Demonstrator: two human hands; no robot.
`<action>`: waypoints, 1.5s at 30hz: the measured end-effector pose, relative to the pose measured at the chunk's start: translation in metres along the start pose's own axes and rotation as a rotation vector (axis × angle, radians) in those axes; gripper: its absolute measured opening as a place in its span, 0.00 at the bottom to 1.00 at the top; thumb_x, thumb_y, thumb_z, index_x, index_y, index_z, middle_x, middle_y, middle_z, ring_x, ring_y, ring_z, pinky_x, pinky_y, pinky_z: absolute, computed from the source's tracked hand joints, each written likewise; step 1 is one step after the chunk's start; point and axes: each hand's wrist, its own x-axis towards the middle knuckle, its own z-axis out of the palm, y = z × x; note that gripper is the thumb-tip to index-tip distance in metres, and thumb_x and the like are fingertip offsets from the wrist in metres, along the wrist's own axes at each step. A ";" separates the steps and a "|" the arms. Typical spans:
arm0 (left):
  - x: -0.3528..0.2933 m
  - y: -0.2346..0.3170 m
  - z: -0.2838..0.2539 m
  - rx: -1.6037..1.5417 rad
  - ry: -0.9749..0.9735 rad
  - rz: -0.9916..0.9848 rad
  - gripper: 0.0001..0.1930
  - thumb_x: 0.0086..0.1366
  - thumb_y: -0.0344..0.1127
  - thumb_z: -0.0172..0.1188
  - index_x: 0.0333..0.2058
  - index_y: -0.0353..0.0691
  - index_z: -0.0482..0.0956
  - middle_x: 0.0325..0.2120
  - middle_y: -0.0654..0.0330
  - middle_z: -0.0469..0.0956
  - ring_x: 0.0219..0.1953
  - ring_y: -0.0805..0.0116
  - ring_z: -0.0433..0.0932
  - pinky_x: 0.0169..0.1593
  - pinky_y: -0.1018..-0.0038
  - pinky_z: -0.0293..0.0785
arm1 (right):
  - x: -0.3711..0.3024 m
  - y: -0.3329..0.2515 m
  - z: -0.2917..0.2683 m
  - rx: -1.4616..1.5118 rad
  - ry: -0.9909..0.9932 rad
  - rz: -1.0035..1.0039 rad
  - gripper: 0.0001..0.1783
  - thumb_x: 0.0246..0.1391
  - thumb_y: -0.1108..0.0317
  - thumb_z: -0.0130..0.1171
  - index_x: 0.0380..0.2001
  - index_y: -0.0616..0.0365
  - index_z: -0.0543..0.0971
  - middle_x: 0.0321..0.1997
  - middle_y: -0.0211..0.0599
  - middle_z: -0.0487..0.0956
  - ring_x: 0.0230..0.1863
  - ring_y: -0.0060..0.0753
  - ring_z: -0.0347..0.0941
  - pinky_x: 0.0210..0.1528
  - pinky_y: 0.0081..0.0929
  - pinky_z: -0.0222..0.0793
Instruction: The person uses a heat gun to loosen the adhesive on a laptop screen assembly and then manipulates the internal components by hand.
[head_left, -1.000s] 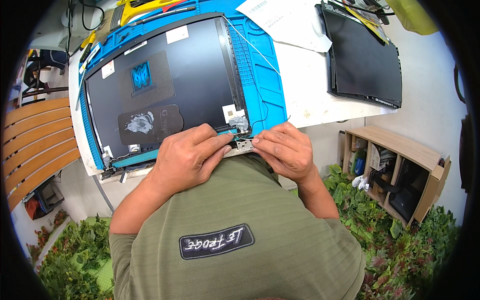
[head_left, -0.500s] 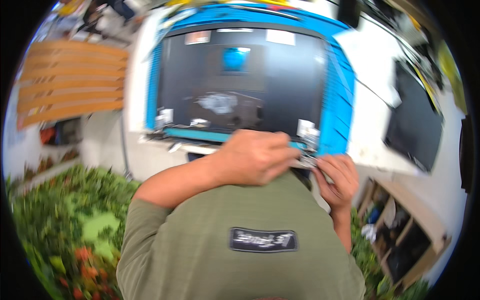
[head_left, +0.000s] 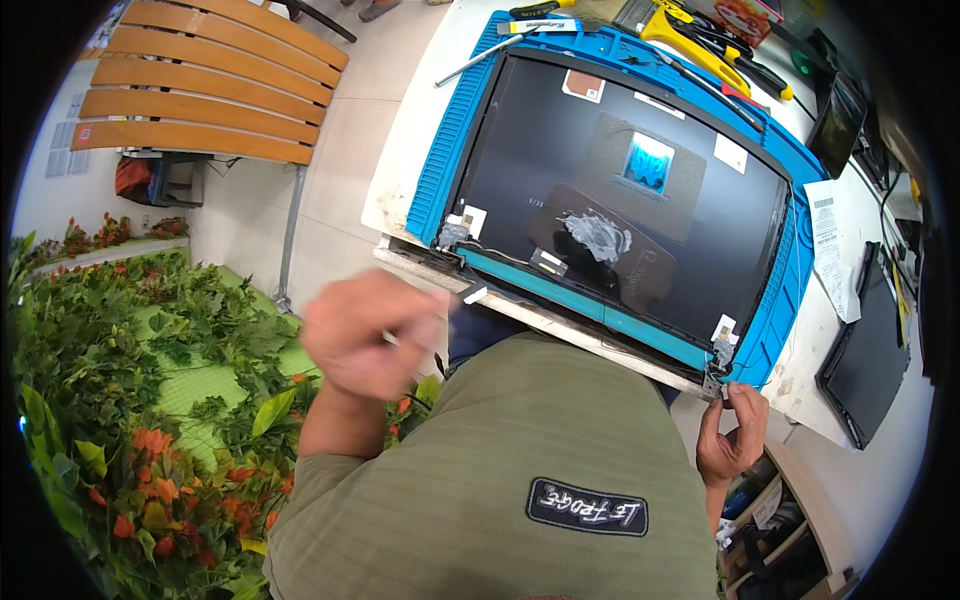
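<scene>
A dark laptop screen lid (head_left: 520,140) lies on a blue repair mat (head_left: 432,180), with a teal strip (head_left: 600,312) along its near edge. At the lid's near right corner, my right hand (head_left: 735,440) pinches a small metal hinge (head_left: 712,386) between thumb and fingers. My left hand (head_left: 370,335) is raised left of the lid, off the table's near edge; its fingers are curled and smeared by motion, so what they hold, if anything, cannot be made out. A grey smear and a blue square patch (head_left: 649,166) mark the lid's middle.
Yellow-handled tools (head_left: 690,45) lie beyond the mat. A second dark panel (head_left: 865,350) and a paper slip (head_left: 826,240) rest on the white table to the right. At left stand a slatted wooden bench (head_left: 210,85) and artificial foliage (head_left: 170,470). Shelving (head_left: 790,530) is lower right.
My left hand has moved away from the hinge corner, out to the left of the lid. My right hand stays at that corner. The view has turned and shifted.
</scene>
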 end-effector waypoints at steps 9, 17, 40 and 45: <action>-0.037 -0.094 -0.027 -0.062 0.016 -0.158 0.20 0.56 0.19 0.79 0.48 0.34 0.93 0.36 0.55 0.87 0.29 0.74 0.81 0.32 0.78 0.75 | -0.021 -0.006 0.008 -0.070 0.085 0.170 0.23 0.64 0.92 0.60 0.60 0.69 0.83 0.59 0.53 0.85 0.54 0.39 0.84 0.56 0.30 0.81; -0.043 -0.119 -0.006 -0.059 -0.011 -0.005 0.26 0.48 0.23 0.88 0.49 0.37 0.92 0.38 0.52 0.89 0.35 0.63 0.88 0.36 0.72 0.85 | -0.028 -0.018 0.014 0.052 0.174 0.407 0.24 0.72 0.86 0.58 0.68 0.70 0.78 0.68 0.50 0.81 0.59 0.33 0.82 0.62 0.29 0.79; -0.044 -0.126 0.002 -0.097 0.022 0.047 0.22 0.48 0.14 0.81 0.44 0.33 0.91 0.36 0.48 0.90 0.37 0.57 0.91 0.41 0.68 0.87 | -0.034 -0.010 0.021 0.032 0.240 0.469 0.21 0.74 0.84 0.59 0.68 0.70 0.79 0.64 0.45 0.84 0.56 0.28 0.81 0.62 0.27 0.77; -0.042 -0.125 0.000 -0.058 0.024 0.082 0.21 0.49 0.14 0.79 0.43 0.33 0.91 0.37 0.47 0.90 0.38 0.56 0.92 0.42 0.68 0.88 | -0.031 -0.013 0.024 0.014 0.257 0.459 0.21 0.74 0.84 0.59 0.67 0.70 0.79 0.63 0.44 0.85 0.56 0.28 0.81 0.62 0.27 0.76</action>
